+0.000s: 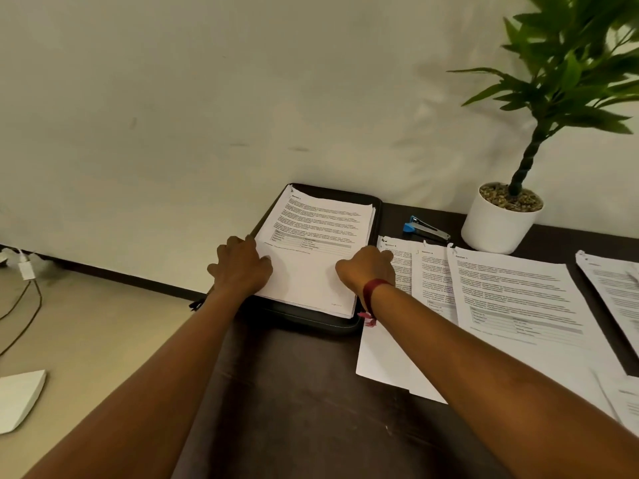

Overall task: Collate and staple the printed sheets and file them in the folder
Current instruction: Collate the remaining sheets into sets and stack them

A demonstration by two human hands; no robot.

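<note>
View: head camera, the only one; hands are meeting at frame centre.
Folder: black zip folder (311, 323) is lying open and flat on the dark table (304, 402), just below frame centre, its far end against the wall.
Sheets: stack of sheets (311, 281) is resting on the folder, long axis running from lower centre towards upper centre, in line with the folder.
Left hand: left hand (238, 267) is grasping the stack's left edge, thumb on the top page, fingers curling over the side.
Right hand: right hand (366, 269) is sitting over the stack's right edge with fingers bent down; tips hidden, so a grasp cannot be confirmed.
Key relation: stack is lying between the two hands, one at each long side, both equally near.
Right of frame: further printed sets (518, 292) are lying fanned beside the folder; stapler (427, 228) is lying beyond them, apart from both hands.
Judgement: filing appears under way; squaring the stack inside the folder is likely next.
</note>
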